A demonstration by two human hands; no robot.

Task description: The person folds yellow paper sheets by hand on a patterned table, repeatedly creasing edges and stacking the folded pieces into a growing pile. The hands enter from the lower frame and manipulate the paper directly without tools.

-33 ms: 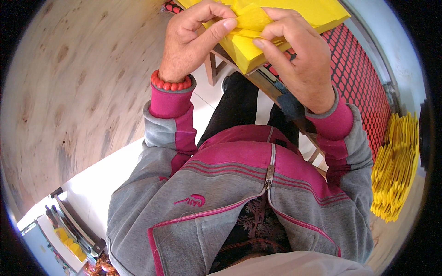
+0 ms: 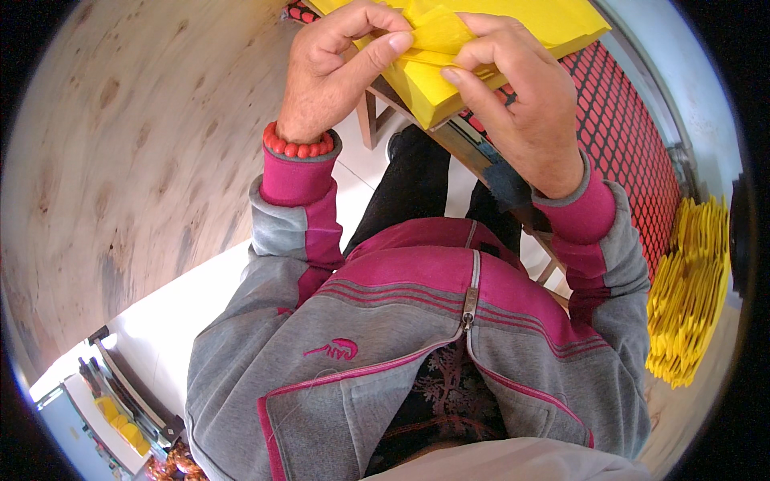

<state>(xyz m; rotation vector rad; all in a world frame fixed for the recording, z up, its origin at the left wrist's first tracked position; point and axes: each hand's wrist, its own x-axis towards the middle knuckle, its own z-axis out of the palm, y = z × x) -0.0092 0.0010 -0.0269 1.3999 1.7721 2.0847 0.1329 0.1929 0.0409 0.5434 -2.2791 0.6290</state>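
At the top of the head view, a thin yellow paper sheet (image 2: 439, 30) is pinched and creased between my two hands. My left hand (image 2: 330, 70), with a red bead bracelet at the wrist, closes thumb and fingers on the sheet's left side. Opposite it, my right hand (image 2: 525, 100) grips the right side between thumb and bent fingers. Under the sheet lies a thick stack of yellow paper (image 2: 425, 90), its near corner jutting over the table edge. The top of the picture cuts off the far part of the stack.
A red and black patterned cover (image 2: 622, 112) spreads over the table to the right. Beyond it, many folded yellow papers (image 2: 686, 297) form a tall pile. A large wooden board (image 2: 144, 152) fills the left. Below the table edge stands a wooden leg (image 2: 367, 120).
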